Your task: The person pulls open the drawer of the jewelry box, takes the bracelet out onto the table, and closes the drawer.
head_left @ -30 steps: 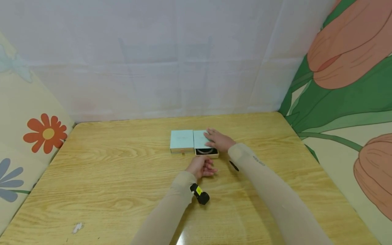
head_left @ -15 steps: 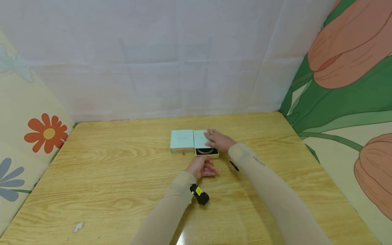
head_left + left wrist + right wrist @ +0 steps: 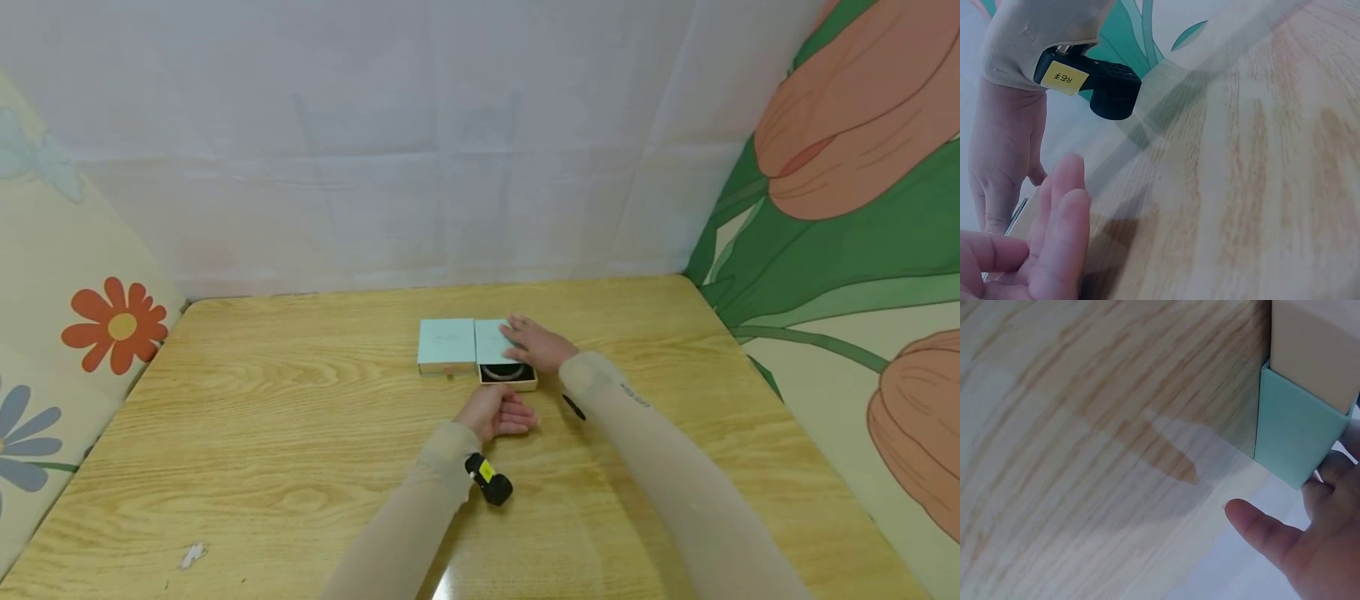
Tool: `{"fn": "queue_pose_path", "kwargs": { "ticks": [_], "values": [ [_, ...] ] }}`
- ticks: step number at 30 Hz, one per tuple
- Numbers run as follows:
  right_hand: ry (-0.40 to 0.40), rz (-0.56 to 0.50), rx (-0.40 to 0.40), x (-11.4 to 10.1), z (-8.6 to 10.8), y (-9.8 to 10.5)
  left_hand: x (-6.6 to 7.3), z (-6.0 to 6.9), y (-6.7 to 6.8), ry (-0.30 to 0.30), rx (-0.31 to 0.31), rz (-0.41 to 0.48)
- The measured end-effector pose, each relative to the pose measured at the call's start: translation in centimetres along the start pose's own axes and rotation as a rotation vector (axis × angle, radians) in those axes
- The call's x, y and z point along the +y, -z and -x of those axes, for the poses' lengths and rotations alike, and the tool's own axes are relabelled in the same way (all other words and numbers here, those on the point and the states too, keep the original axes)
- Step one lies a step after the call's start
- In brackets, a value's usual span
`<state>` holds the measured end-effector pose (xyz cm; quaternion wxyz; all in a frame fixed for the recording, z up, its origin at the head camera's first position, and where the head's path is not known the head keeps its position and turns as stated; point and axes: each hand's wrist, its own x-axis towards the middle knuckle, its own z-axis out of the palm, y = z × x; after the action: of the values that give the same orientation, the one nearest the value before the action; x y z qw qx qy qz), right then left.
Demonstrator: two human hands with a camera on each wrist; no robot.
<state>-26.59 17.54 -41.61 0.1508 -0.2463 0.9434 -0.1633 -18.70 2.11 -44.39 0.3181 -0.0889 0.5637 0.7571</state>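
Two pale blue drawer boxes lie side by side on the table. The left box point(image 3: 447, 342) is closed. The right box point(image 3: 492, 340) has its cream drawer point(image 3: 522, 386) partly pulled out. A dark ring-shaped item point(image 3: 504, 372) lies on the drawer's black lining, its far part hidden under the sleeve. My right hand point(image 3: 538, 343) rests on the sleeve's top and right side with spread fingers. At the drawer's front, my left hand point(image 3: 491, 413) holds the edge between thumb and forefinger; the exact contact is hidden. Its other fingers point(image 3: 1063, 231) extend loosely.
The wood-grain table point(image 3: 300, 450) has a pale worn spot point(image 3: 192, 556) near its front left. A white cloth point(image 3: 375, 167) hangs behind it, with flower-patterned panels point(image 3: 847, 350) at the sides. A black wrist camera point(image 3: 491, 479) sits on my left sleeve.
The drawer has come out slightly towards me together with my left hand. The left hand's free fingers have straightened a little. My right hand stays on the box.
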Motion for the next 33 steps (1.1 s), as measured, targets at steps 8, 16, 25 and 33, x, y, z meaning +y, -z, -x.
{"fn": "queue_pose_path", "kwargs": {
  "ticks": [8, 16, 25, 33],
  "values": [
    [-0.005, 0.0, 0.002, -0.01, 0.18, -0.07, -0.1, 0.14, -0.01, 0.019, -0.002, -0.008],
    [-0.002, -0.002, 0.005, -0.03, 0.14, -0.08, -0.12, 0.27, 0.13, 0.024, -0.015, -0.019],
    [-0.006, -0.008, -0.001, -0.05, 0.12, -0.05, -0.15, 0.74, 0.11, 0.025, -0.015, -0.027],
    [0.005, -0.005, 0.005, 0.16, -0.06, -0.16, -0.25, 0.74, 0.12, 0.007, -0.029, -0.045]
  ]
}}
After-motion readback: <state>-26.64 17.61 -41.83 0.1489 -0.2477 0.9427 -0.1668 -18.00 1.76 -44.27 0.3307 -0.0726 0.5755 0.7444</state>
